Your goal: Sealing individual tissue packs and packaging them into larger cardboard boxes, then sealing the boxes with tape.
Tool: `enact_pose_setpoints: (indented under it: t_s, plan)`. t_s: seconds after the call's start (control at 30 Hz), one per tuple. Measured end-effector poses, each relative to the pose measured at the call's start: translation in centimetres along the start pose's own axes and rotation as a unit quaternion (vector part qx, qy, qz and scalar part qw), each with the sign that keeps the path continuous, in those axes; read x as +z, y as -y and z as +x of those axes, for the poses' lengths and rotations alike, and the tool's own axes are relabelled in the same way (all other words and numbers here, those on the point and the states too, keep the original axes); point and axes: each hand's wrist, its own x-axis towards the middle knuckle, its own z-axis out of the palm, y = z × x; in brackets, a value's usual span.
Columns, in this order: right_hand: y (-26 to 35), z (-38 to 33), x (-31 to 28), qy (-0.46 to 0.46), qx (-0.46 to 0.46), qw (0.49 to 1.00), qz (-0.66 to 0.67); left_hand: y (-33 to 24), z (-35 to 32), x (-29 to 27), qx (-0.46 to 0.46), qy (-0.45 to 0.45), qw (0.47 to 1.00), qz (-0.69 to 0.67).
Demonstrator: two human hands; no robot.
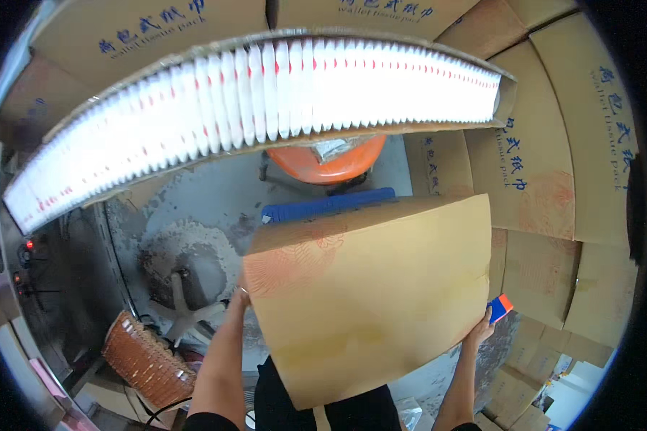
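A large brown cardboard box (381, 287) with a faint red print is held up in front of my body, tilted, between both hands. My left hand (243, 293) grips its left edge; most of the fingers are hidden behind the cardboard. At the box's lower right edge is my right hand (480, 330), closed on the side of the box. A small blue-and-orange block (502, 307) sticks out beside the fingers of that same hand; its exact kind cannot be made out. What the box contains, if anything, does not show.
Beyond the box stretches a long tray of upright white tissue packs (280, 93). Under it are an orange stool (331, 164) and a blue bar-shaped thing (331, 205). Stacked cartons (532, 144) stand at the right. A brown woven basket (147, 359) and a chair base (183, 312) are lower left.
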Motion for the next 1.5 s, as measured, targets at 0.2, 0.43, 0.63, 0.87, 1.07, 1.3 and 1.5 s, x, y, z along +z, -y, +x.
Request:
enact_pose_setpoints:
  t_s: [0.2,0.43,0.63,0.87,1.07,1.3,1.5]
  plan:
    - [-0.2,1.6,-1.4,0.037,0.02,0.999,-0.029,4.6,-0.7,3.6,-0.03,0.032,0.998,-0.036]
    - [-0.7,0.8,-1.6,0.094,-0.048,0.993,-0.048,8.0,-0.1,4.8,-0.031,0.053,0.997,-0.052]
    - [1.6,-2.3,0.4,0.04,0.043,0.993,0.1,6.7,1.0,9.1,0.011,0.132,0.988,-0.079]
    - [-2.1,-1.8,0.1,0.024,0.132,0.935,0.327,-0.6,3.7,16.2,0.105,0.239,0.959,-0.111]
    - [-7.3,-3.6,-3.5,-0.017,0.262,0.861,0.435,-7.0,0.7,21.8,0.168,0.342,0.918,-0.11]
    - [-16.9,-5.0,-16.1,-0.094,0.33,0.781,0.521,-10.1,-4.9,26.6,0.184,0.422,0.885,-0.065]
    - [-24.8,-0.7,-30.4,-0.147,0.304,0.76,0.556,-13.5,-10.9,34.3,0.196,0.484,0.852,-0.038]
